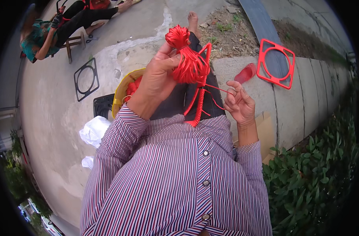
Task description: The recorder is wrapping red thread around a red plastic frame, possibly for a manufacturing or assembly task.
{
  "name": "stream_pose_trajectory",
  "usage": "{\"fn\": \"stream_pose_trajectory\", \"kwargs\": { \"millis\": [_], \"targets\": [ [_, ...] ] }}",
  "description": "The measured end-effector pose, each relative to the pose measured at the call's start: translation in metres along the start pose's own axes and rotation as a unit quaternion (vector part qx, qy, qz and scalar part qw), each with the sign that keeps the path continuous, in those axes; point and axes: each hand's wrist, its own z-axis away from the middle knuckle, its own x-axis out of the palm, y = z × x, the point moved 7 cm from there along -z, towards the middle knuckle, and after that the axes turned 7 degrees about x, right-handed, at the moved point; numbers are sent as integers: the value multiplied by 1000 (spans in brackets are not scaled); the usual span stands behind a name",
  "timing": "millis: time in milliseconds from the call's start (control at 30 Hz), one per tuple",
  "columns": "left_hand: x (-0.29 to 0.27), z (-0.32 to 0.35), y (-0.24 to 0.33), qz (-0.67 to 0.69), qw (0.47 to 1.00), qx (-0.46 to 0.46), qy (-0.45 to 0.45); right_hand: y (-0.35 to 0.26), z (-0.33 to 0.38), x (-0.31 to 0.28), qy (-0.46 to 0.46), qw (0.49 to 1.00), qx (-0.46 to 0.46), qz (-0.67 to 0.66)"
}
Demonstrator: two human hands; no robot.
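Note:
A bundle of shiny red cord (pixel 189 65) is gripped in my left hand (pixel 157 76), its looped top standing above my fingers. Just right of it, over my lap, is a red frame (pixel 199 108) seen nearly edge-on, with cord wound closely along one side. My right hand (pixel 239 103) pinches a thin red strand that runs taut back to the frame. A second loose strand hangs in a curve below it. Part of the frame is hidden behind the bundle.
A yellow container (pixel 119 94) with red material stands by my left leg, near a black frame (pixel 86 80) and white plastic bags (pixel 95 131). To the right lie a red frame with a ring (pixel 276 64), a red shoe (pixel 246 73) and cardboard (pixel 264 129). Another person (pixel 41 43) sits far left.

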Motion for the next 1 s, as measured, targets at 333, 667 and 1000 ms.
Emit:
{"fn": "stream_pose_trajectory", "kwargs": {
  "millis": [333, 667, 1000],
  "targets": [
    [-23, 46, -72, -760, 577, -116, -276, 29, -38, -11, 37, 747, 121, 653],
    [-64, 29, -66, -564, 825, -36, 0, -49, 2, -11, 297, 855, -74, 418],
    [-90, 37, -141, -119, 937, -322, 73, -126, 74, 1, 41, 962, -270, -10]
  ]
}}
